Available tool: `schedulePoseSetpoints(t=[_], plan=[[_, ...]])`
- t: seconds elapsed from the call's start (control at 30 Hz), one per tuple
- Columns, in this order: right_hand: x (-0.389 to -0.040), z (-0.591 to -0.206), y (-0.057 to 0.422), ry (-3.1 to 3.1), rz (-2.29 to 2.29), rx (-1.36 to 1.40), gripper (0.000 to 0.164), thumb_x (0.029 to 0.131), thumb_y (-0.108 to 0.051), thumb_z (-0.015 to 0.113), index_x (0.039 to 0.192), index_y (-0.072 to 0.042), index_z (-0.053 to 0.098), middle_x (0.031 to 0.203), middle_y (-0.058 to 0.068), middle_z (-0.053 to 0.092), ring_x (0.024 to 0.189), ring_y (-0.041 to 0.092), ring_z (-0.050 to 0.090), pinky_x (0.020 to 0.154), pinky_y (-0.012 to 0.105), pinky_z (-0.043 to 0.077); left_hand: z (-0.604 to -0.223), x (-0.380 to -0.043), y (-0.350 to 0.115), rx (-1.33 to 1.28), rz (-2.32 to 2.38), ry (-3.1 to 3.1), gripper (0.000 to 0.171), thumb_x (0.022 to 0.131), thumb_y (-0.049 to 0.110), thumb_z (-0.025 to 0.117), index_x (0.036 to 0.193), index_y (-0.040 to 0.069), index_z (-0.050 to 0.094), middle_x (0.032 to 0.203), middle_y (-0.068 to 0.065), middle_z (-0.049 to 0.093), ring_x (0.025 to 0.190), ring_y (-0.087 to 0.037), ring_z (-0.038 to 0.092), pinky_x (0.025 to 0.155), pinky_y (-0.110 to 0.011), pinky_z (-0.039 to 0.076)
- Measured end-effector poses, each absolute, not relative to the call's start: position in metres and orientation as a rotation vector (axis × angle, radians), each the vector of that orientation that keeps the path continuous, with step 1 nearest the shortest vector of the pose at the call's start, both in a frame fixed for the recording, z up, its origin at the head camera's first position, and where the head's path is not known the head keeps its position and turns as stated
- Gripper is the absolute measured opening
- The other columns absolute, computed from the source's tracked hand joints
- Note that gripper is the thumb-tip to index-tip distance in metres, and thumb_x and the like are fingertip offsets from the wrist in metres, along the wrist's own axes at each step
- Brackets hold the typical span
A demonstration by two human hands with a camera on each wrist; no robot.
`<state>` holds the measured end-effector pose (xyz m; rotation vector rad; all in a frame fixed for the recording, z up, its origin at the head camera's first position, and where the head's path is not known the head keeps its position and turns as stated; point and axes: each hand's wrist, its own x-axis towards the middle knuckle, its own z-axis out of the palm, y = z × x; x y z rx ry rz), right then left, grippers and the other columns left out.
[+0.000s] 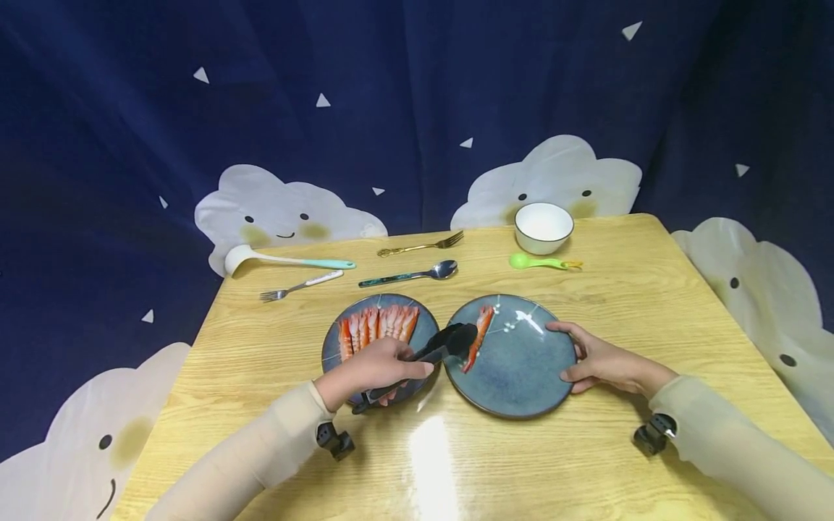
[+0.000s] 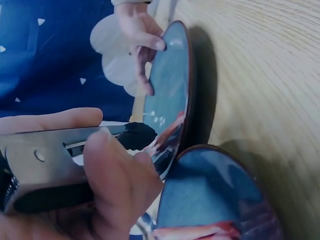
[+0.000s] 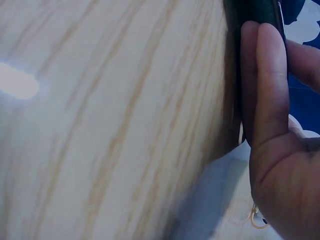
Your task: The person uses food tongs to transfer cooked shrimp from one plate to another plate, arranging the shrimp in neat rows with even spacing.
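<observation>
My left hand (image 1: 381, 367) holds black-tipped tongs (image 1: 449, 342), its fingers around their metal arms in the left wrist view. The tongs' tips are at a single red-and-white shrimp (image 1: 481, 336) on the left part of the right blue plate (image 1: 521, 376); whether they grip it I cannot tell. At that plate's right rim, my right hand (image 1: 602, 362) grips the edge with thumb and fingers. Beneath my left forearm and hand, a smaller blue plate (image 1: 423, 325) carries a row of several shrimp (image 1: 374, 325), partly hidden by the hand.
Behind the plates lie a ladle (image 1: 287, 260), a silver fork (image 1: 300, 286), a gold fork (image 1: 423, 246), a dark-handled spoon (image 1: 410, 275) and a green spoon (image 1: 537, 262). A white bowl (image 1: 544, 228) stands near the back edge of the wooden table (image 1: 625, 289). A blue curtain hangs behind.
</observation>
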<state>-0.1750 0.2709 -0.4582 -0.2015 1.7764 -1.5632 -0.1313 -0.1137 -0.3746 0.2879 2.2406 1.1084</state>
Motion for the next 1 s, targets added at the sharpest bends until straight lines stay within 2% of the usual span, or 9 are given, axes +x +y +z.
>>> schedulePoseSetpoints(t=[0.17,0.27,0.37,0.47,0.53,0.6,0.67,0.77,1.0], plan=[[-0.175,-0.459,0.270,1.774,-1.565,-0.210,0.091,0.074,0.001,0.065,0.138,-0.023,0.006,0.104,0.027,0.030,0.082,0.030,0.055,0.065,0.045,0.047,-0.365,-0.126,-0.125,0.227,1.032,2.369,0.046,0.075,0.055,0.057,0.082,0.009,0.056,0.047,-0.006,0.046,0.039,-0.022,0.049,0.046,-0.037,0.044],[-0.175,-0.460,0.271,1.781,-1.568,-0.210,0.091,0.074,0.001,0.066,0.138,-0.024,0.006,0.101,0.027,0.028,0.080,0.030,0.055,0.064,0.045,0.047,-0.358,-0.123,-0.133,0.182,0.975,2.482,0.049,0.073,0.056,0.058,0.093,0.011,0.056,0.049,-0.005,0.050,0.039,-0.020,0.050,0.046,-0.035,0.043],[-0.175,-0.460,0.272,1.792,-1.564,-0.211,0.091,0.074,0.001,0.066,0.138,-0.024,0.007,0.098,0.025,0.025,0.080,0.030,0.055,0.064,0.044,0.048,-0.351,-0.117,-0.142,0.143,0.883,2.628,0.051,0.071,0.055,0.061,0.095,0.010,0.056,0.047,-0.001,0.044,0.037,-0.014,0.040,0.042,-0.029,0.037],[-0.175,-0.459,0.272,1.793,-1.561,-0.213,0.091,0.074,0.000,0.066,0.138,-0.024,0.006,0.097,0.025,0.025,0.080,0.031,0.055,0.064,0.044,0.048,-0.346,-0.110,-0.152,0.109,0.760,2.780,0.058,0.067,0.057,0.064,0.096,0.007,0.058,0.053,0.002,0.045,0.046,-0.012,0.039,0.044,-0.028,0.032],[-0.174,-0.457,0.272,1.793,-1.562,-0.212,0.091,0.074,0.001,0.066,0.138,-0.023,0.006,0.097,0.026,0.025,0.081,0.031,0.055,0.065,0.044,0.047,-0.345,-0.104,-0.157,0.075,0.688,2.833,0.070,0.063,0.061,0.064,0.103,0.004,0.057,0.061,0.000,0.050,0.053,-0.013,0.043,0.047,-0.029,0.035],[-0.174,-0.456,0.273,1.792,-1.565,-0.210,0.091,0.074,0.001,0.066,0.138,-0.023,0.006,0.098,0.027,0.026,0.081,0.032,0.056,0.065,0.045,0.047,-0.345,-0.099,-0.161,0.052,0.633,2.859,0.083,0.061,0.065,0.063,0.112,0.000,0.053,0.077,-0.005,0.059,0.069,-0.017,0.053,0.056,-0.032,0.041],[-0.175,-0.456,0.274,1.794,-1.567,-0.211,0.091,0.074,0.001,0.066,0.138,-0.023,0.006,0.099,0.027,0.026,0.081,0.032,0.056,0.065,0.045,0.047,-0.346,-0.094,-0.164,0.032,0.594,2.859,0.090,0.060,0.067,0.061,0.117,-0.001,0.049,0.088,-0.009,0.061,0.079,-0.021,0.055,0.062,-0.034,0.043],[-0.175,-0.456,0.274,1.795,-1.566,-0.212,0.091,0.074,0.001,0.065,0.138,-0.023,0.005,0.099,0.028,0.026,0.081,0.032,0.056,0.065,0.045,0.047,-0.348,-0.089,-0.166,0.036,0.557,2.866,0.090,0.060,0.067,0.061,0.118,-0.001,0.049,0.098,-0.011,0.060,0.091,-0.024,0.055,0.069,-0.036,0.044],[-0.174,-0.458,0.271,1.800,-1.555,-0.218,0.091,0.074,0.000,0.066,0.138,-0.023,0.006,0.095,0.025,0.024,0.079,0.031,0.056,0.064,0.044,0.048,-0.353,-0.084,-0.165,0.021,0.549,2.874,0.083,0.063,0.065,0.060,0.115,0.001,0.051,0.096,-0.010,0.059,0.089,-0.023,0.054,0.069,-0.037,0.043]])
